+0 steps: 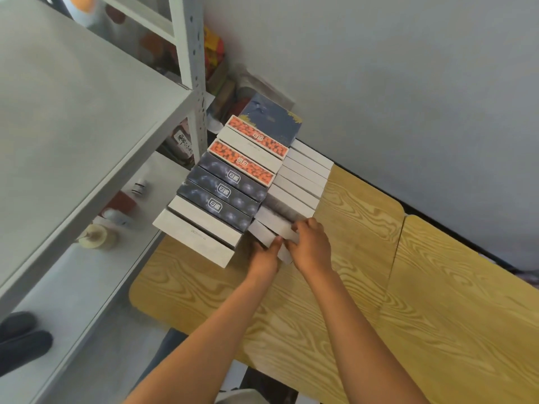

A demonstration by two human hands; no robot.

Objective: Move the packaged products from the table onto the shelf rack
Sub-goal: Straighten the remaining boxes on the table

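Observation:
Long packaged boxes stand in two rows at the far left end of the wooden table [344,301]. The left row holds white boxes [195,237], dark blue boxes [221,196] and orange-patterned boxes [248,158]. The right row is several white boxes [303,176]. My left hand [267,255] and my right hand [310,246] both grip the nearest white box [269,232] of the right row at its near end. A larger navy box [272,122] lies behind the rows.
The grey metal shelf rack [73,118] stands left of the table, with an upright post [194,68] by the boxes. Its lower shelf [87,275] carries small bottles and jars. The grey wall runs along the table's far side. Dark shoes lie at lower left.

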